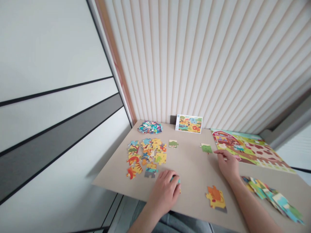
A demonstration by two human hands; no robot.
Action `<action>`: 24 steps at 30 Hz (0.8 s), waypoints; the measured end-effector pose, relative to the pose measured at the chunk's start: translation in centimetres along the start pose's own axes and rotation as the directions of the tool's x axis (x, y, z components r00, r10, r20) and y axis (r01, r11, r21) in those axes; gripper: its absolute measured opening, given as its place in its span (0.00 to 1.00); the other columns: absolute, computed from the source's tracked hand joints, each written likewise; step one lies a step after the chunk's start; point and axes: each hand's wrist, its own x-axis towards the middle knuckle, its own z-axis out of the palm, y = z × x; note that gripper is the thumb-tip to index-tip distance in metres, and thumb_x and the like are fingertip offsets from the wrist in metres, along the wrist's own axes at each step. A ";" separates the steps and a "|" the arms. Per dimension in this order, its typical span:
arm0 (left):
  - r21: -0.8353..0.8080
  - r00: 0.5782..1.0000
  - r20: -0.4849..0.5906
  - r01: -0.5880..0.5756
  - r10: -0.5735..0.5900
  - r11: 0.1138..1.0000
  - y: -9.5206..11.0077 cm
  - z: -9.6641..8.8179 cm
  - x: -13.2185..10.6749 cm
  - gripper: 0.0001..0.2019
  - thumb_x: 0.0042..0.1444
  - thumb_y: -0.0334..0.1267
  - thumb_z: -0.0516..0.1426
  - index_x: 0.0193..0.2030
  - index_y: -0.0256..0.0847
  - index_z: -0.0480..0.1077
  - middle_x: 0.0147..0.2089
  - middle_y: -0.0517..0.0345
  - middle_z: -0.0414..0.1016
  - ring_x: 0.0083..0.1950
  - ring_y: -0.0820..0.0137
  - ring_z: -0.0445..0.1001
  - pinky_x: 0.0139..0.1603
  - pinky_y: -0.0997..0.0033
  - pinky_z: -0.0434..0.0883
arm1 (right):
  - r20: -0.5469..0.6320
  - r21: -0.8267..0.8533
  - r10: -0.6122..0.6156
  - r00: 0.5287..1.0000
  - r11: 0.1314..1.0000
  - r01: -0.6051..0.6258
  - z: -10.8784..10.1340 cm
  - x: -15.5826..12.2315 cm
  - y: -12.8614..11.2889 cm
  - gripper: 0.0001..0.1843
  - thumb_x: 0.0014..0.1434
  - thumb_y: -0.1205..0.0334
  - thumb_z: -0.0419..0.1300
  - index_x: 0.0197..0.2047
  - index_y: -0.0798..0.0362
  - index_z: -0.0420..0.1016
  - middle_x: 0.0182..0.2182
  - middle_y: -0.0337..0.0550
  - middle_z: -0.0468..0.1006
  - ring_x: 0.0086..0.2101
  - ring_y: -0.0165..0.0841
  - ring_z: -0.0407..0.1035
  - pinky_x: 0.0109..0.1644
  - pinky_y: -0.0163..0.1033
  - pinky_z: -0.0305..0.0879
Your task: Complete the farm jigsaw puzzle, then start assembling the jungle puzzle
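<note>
Near the table's front edge, my left hand (165, 189) is curled over a puzzle piece (179, 181); only bits of its teal and yellow edge show past the fingers. My right hand (227, 163) reaches over the tabletop, index finger stretched out, with no piece visible in it. Its fingertips are just right of a green and cream puzzle piece (206, 148), seemingly apart from it. Another green piece (173, 144) lies further left. An orange and yellow piece (216, 198) rests between my forearms. Left of my left hand are a blue and grey piece (151, 170) and joined tiger-striped pieces (134, 166).
Loose yellow pieces (155, 150) and a purple-blue pile (150, 127) occupy the table's left side. A picture card (189, 124) leans at the back by the ribbed wall. At right lie a farm puzzle (252, 149) and a spread stack of pieces (272, 195).
</note>
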 end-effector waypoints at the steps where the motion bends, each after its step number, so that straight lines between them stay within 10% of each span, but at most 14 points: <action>1: 0.001 1.000 0.007 0.003 -0.003 1.000 0.0 -0.1 0.0 0.08 0.65 0.33 0.56 0.50 0.46 0.72 0.51 0.54 0.73 0.54 0.60 0.71 0.57 0.55 0.72 | 0.007 -0.005 0.004 1.000 1.000 -0.004 0.0 0.0 0.2 0.14 0.59 0.55 0.55 0.38 0.50 0.82 0.38 0.47 0.84 0.36 0.42 0.75 0.43 0.45 0.68; 9: 0.015 1.000 -0.008 0.016 -0.016 1.000 0.2 -0.3 0.0 0.21 0.65 0.33 0.56 0.64 0.48 0.65 0.58 0.52 0.71 0.58 0.59 0.70 0.61 0.54 0.71 | 0.030 -0.001 0.016 0.999 1.000 -0.016 0.0 0.1 0.3 0.15 0.57 0.55 0.56 0.38 0.50 0.82 0.37 0.47 0.84 0.35 0.42 0.75 0.40 0.44 0.67; 24: -0.022 1.000 0.000 0.003 -0.003 1.000 0.0 -0.2 0.2 0.12 0.64 0.32 0.58 0.53 0.46 0.70 0.53 0.53 0.73 0.56 0.59 0.71 0.59 0.53 0.72 | 0.038 0.002 0.008 0.999 1.000 -0.008 0.0 0.1 0.2 0.15 0.58 0.54 0.55 0.38 0.50 0.82 0.38 0.47 0.84 0.36 0.41 0.75 0.43 0.44 0.68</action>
